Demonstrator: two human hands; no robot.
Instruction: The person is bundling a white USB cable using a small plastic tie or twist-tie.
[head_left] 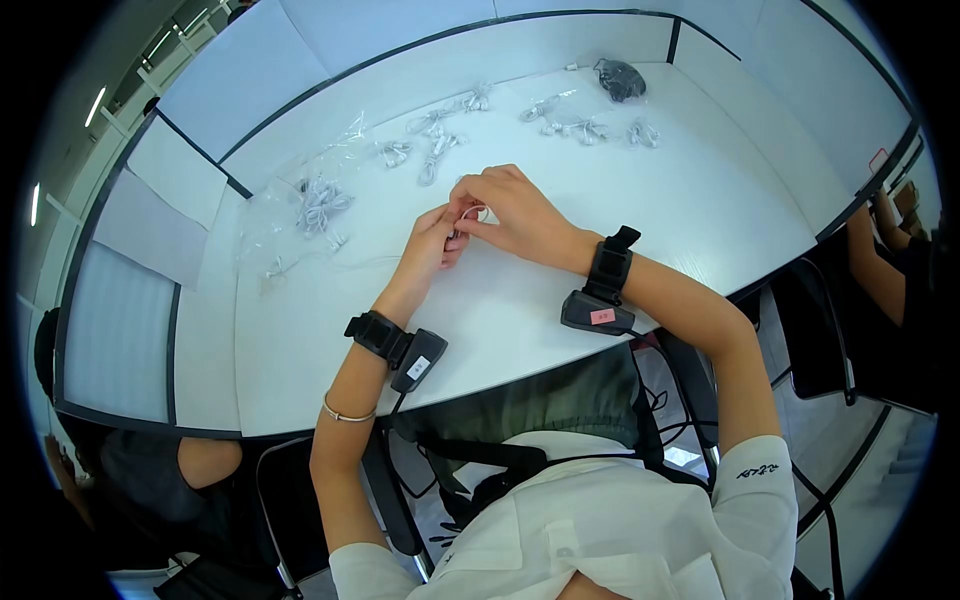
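Above the middle of the white table [540,240], my left hand [432,240] and my right hand [508,212] meet, with their fingers closed on a thin white cable [478,211]. The cable makes a small loop between the thumbs and fingers. Part of it is hidden by the fingers. A thin pale strand runs from near my left hand toward the clear plastic bag at the left. Beyond the hands lie bundled white cables [437,150].
A clear bag with a white cable bundle [322,205] lies at the left. More cable bundles [578,130] and a dark bagged item [621,81] are at the back. Partition walls [420,75] border the table. Other people sit at the left [150,475] and right [880,260].
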